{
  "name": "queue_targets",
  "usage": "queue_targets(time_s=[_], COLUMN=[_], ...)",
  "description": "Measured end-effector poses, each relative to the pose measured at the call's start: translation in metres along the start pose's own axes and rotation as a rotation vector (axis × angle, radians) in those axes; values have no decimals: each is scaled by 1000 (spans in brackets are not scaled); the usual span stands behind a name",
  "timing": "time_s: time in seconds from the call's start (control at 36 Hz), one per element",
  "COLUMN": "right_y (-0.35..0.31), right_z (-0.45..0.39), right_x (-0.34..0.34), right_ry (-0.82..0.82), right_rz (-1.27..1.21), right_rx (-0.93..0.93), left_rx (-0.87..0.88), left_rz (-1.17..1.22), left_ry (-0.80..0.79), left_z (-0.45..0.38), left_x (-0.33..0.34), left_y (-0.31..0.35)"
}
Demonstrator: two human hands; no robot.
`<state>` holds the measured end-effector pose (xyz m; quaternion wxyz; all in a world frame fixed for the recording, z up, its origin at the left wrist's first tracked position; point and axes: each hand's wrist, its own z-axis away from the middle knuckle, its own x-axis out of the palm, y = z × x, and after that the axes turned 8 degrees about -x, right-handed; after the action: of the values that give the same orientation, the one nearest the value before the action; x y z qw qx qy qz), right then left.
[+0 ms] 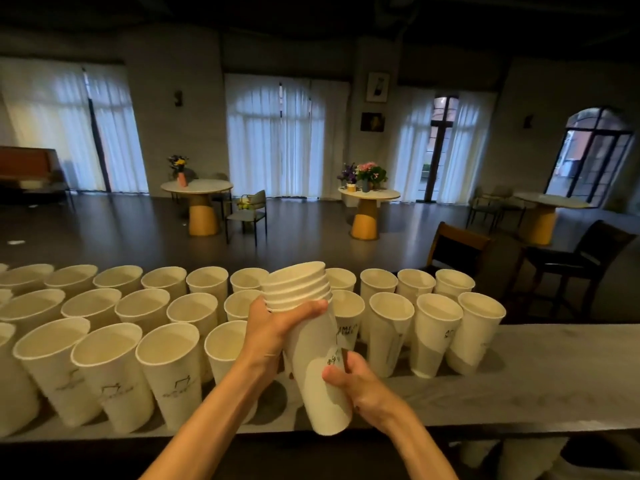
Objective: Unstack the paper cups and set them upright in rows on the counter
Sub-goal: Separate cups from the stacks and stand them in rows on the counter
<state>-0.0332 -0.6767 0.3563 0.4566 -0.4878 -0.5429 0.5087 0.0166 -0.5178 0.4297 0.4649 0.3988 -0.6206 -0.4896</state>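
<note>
1. At 9 o'clock, three rows of upright paper cups [104,358] stand on the counter [554,375], rims almost touching. The near row stops at about the middle, so I judge the next cup goes at 6 o'clock, just right of the last near cup.
2. The left hand [273,327] wraps around the upper part of the stack [311,344], thumb across the front just under the nested rims. About five rims show at the top.
3. The right hand [349,379] holds the lower body of the outermost cup, fingers curled around it. The stack is tilted, its top toward 11 o'clock, and held above the front edge of the counter.
4. At 3 o'clock, the two far rows continue with more upright cups [440,334]; beyond them the counter is bare.
5. Risks: tight nesting may let two cups come off together; a hard squeeze may dent the thin wall; the forearms could knock over near cups.
6. Writing: dark handwritten marks and a small line drawing are on several cups, but I cannot read them.
</note>
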Motion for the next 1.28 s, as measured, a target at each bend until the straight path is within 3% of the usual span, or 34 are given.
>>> queue_targets(time_s=[0.17, 0.28, 0.36, 0.56, 0.72, 0.78, 0.92, 1.0, 1.06, 1.14, 1.28], right_y=[11, 28, 43, 57, 56, 51, 27, 14, 9, 7, 4], right_z=[-18, -32, -40, -46, -36, -22, 6, 13, 16, 19, 24], right_x=[5, 21, 29, 32, -1, -26, -70, -78, -82, -81, -86], right_ry=[93, 167, 141, 132, -41, -25, 121, 64, -17, -65, 69], right_rz=[244, 352, 279, 283, 402, 392, -39, -395, -494, -425, -77], right_rx=[-128, -85, 20, 32, 66, 48, 31, -42, -93, -140, -114], left_rx=[142, 197, 247, 266, 214, 172, -21, -134, -182, -205, -142], left_rz=[-123, -67, -37, 34, 113, 151, 164, 148, 122, 90, -83], left_ry=[113, 181, 209, 187, 67, 22, -173, -253, -286, -296, -211], left_z=[2, -6, -11, -13, -15, -17, -17, -13, -12, -15, -22], left_x=[1, -3, -8, -12, 4, 14, 50, 70, 80, 85, 81], left_y=[12, 33, 46, 59, 57, 54, 35, 22, 16, 12, 8])
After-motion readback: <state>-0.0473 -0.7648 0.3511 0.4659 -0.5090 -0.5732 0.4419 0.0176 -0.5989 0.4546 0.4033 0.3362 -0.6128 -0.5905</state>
